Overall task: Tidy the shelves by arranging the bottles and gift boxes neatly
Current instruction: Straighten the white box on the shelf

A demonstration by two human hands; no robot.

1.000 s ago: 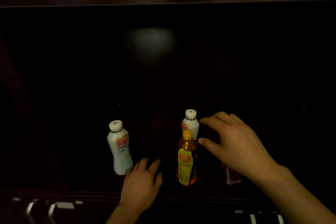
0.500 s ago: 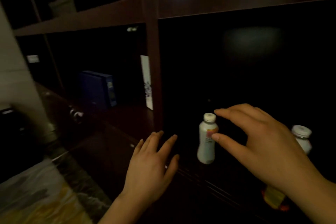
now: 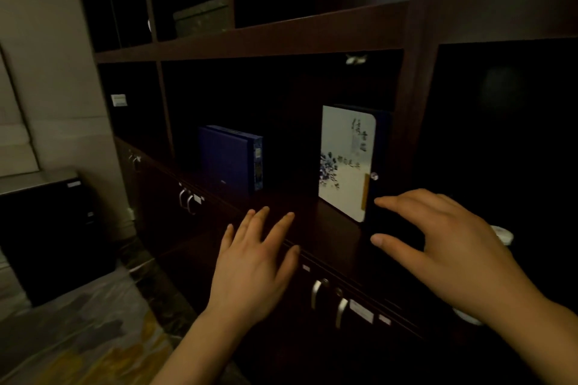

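Observation:
A white gift box (image 3: 345,162) with blue flower print and dark edges stands upright on the dark wooden shelf (image 3: 312,216), beside the vertical post. A dark blue gift box (image 3: 230,159) stands upright further left in the same bay. My right hand (image 3: 444,247) hovers open just right of the white box's near edge, index finger and thumb spread toward it, not touching that I can tell. My left hand (image 3: 256,262) is open, fingers spread over the shelf's front edge. A white bottle cap (image 3: 503,233) peeks out behind my right hand.
A thick vertical post (image 3: 419,87) divides this bay from the dark one at right. Cabinet doors with metal handles (image 3: 328,297) run below the shelf. A greenish box (image 3: 201,19) sits on an upper shelf. A black cabinet (image 3: 47,228) stands on the floor at left.
The view has swung left from the bottle bay to the gift-box bay. Both hands moved left with it, away from the bottles, and now hover near the white gift box.

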